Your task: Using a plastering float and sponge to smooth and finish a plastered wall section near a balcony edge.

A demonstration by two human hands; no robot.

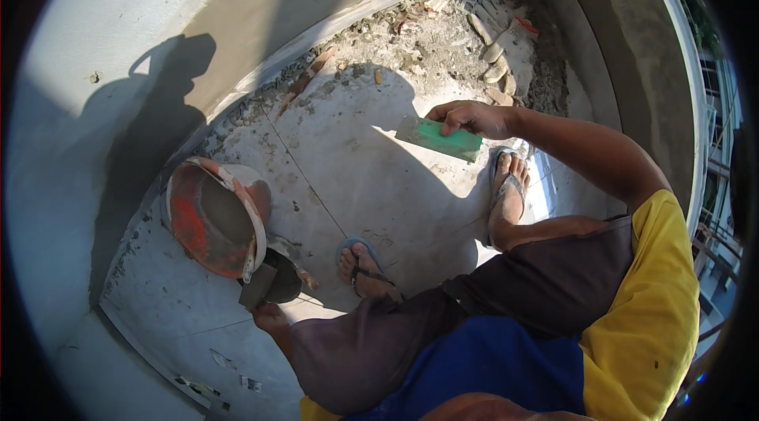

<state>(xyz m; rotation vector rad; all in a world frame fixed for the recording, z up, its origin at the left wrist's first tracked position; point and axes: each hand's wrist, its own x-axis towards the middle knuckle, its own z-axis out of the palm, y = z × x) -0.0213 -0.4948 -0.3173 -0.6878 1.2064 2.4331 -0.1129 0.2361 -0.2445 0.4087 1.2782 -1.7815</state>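
Observation:
In my right hand (472,117) is a flat, rectangular green float (439,139), held out over the floor with the thumb on its face. Its far end looks smeared with grey. My left hand (270,316) is low at the left, closed on a grey flat-bladed trowel (258,286); its fingers are partly hidden. The blade is beside a dark, rounded container (285,277), whose shape is partly covered. Just beyond stands a white bucket (257,193), stained orange-red inside, with grey mortar (225,213) in it.
A plastered wall (229,33) with a shadow on it runs along the left and back. Rubble (411,33) and several stone-like lumps (496,69) lie at the far side. My sandalled feet rest on the dusty tiled floor (340,152). A low wall (644,41) bounds the right.

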